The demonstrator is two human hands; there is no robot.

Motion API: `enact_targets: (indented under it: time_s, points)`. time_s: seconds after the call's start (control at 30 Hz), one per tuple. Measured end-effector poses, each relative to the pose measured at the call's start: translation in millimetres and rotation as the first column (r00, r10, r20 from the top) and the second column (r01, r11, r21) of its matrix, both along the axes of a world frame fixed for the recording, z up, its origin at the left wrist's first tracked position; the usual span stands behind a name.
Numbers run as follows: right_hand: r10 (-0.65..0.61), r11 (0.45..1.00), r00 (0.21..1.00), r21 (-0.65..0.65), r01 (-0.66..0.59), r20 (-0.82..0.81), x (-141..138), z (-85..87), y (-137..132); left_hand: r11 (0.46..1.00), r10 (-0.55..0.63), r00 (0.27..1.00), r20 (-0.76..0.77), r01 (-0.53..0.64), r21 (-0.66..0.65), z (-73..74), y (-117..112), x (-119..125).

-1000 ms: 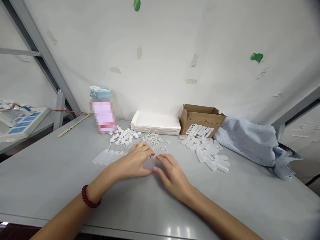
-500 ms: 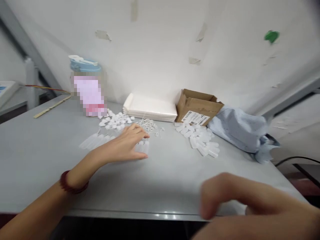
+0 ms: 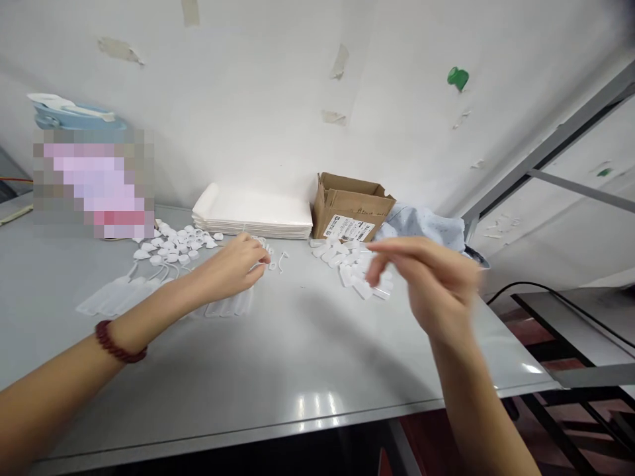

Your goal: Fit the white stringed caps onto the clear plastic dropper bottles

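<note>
My left hand (image 3: 241, 264), with a dark red bead bracelet on the wrist, is over the small white looped straps (image 3: 268, 251). Its thumb and fingers are drawn together; whatever they may hold is hidden. Beneath and beside that wrist lie flat translucent pieces in a row (image 3: 119, 294), the left ones with thin white cords. My right hand (image 3: 436, 284), smeared by motion, hovers just right of a heap of loose translucent pieces (image 3: 347, 264). Its bent fingers are apart, and I see nothing in them. Small white caps (image 3: 173, 244) are heaped behind my left forearm.
A stack of white sheets (image 3: 253, 211) and an open cardboard box (image 3: 352, 205) stand against the wall. Light blue cloth (image 3: 426, 225) lies right of the box. At the left are a blue container (image 3: 79, 119) and a blurred-out pink item (image 3: 104, 185). The grey table (image 3: 297, 357) has its front edge nearest me.
The view has turned to the right. My right hand has moved forward from the near edge to beside the translucent heap. My left hand's spread fingers have come together near the straps.
</note>
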State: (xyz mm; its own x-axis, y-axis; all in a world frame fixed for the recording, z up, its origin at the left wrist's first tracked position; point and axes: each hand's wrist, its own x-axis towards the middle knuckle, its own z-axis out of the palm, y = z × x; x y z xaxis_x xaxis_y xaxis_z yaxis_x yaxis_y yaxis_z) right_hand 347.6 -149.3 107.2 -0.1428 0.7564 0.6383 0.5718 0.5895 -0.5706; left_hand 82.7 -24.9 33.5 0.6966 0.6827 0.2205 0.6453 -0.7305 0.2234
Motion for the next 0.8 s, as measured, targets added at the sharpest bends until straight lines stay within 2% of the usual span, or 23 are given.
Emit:
enact_targets:
  time_s: [0.03,0.07,0.1,0.17,0.23,0.37,0.6,0.7,0.8]
  points:
    - [-0.083,0.996,0.994,-0.026,0.084,0.065,2,-15.6,21,1.000,0.020,0.999,-0.050,-0.019,0.002,1.2,2,7]
    - [-0.182,0.978,0.959,-0.060,0.199,0.219,5,-32.2,41,0.999,0.049,0.994,-0.101,-0.049,0.002,2.1,4,14]
    - [-0.251,0.951,0.880,-0.065,0.301,0.403,8,-48.2,58,0.996,0.084,0.986,-0.145,-0.085,-0.001,2.7,5,21]
    - [-0.240,0.943,0.824,-0.078,0.324,0.514,16,-73.3,84,0.989,0.145,0.972,-0.186,-0.149,-0.004,2.7,7,33]
    - [-0.196,0.949,0.773,-0.083,0.305,0.604,19,-85.5,99,0.983,0.179,0.968,-0.175,-0.182,0.000,1.0,10,41]
    - [-0.098,0.962,0.644,-0.094,0.257,0.759,9,-81.2,112,0.978,0.207,0.973,-0.101,-0.207,0.003,-3.4,13,44]
    - [0.007,0.976,0.401,-0.093,0.196,0.916,-15,-70.0,132,0.958,0.275,0.952,0.133,-0.282,0.042,2.0,3,24]
    - [0.034,0.985,0.326,-0.087,0.152,0.945,-21,-71.9,136,0.953,0.266,0.904,0.335,-0.299,0.050,5.1,-6,13]
    - [0.049,0.991,0.291,-0.082,0.103,0.956,-25,-75.3,138,0.948,0.224,0.822,0.524,-0.308,0.077,5.3,-14,4]
